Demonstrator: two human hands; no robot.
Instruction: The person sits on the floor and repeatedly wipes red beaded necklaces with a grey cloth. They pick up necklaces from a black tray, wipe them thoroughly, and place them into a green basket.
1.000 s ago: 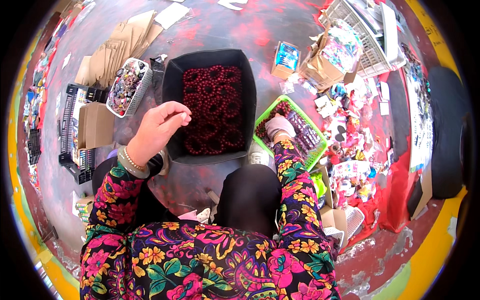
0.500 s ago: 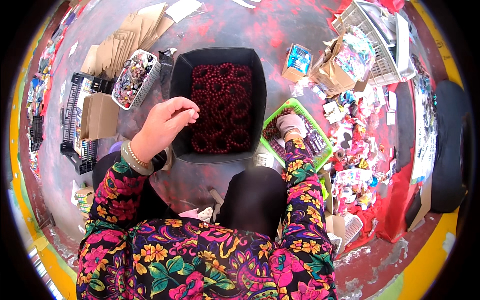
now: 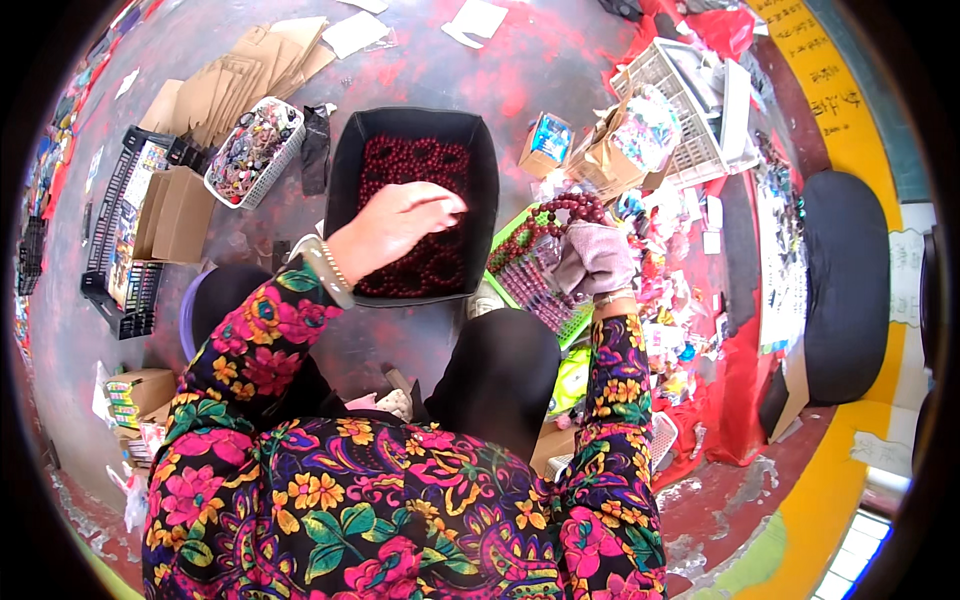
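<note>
My right hand [image 3: 596, 255], in a pale pinkish glove, is closed on a dark red bead bracelet [image 3: 575, 204], raised above the green basket [image 3: 577, 328]. More brown-red bead strands and rows of small beads in clear packaging [image 3: 535, 285] lie in that basket, partly hidden by the hand. My bare left hand [image 3: 405, 228] hovers over the black bin [image 3: 345, 150], its fingers loosely stretched toward the right with nothing visible in them. Several dark red bead bracelets [image 3: 415, 160] fill the bin's bottom, some covered by my left hand.
A white basket of mixed trinkets [image 3: 290, 165] stands left of the bin, near flattened cardboard [image 3: 245, 85] and a black crate [image 3: 100, 285]. On the right are a small box with blue packs [image 3: 548, 142], a carton of plastic bags [image 3: 605, 155], a large white crate [image 3: 700, 150] and scattered goods.
My right hand has come up out of the green basket with a bead bracelet. My left hand has shifted right over the black bin. The view has turned toward the right.
</note>
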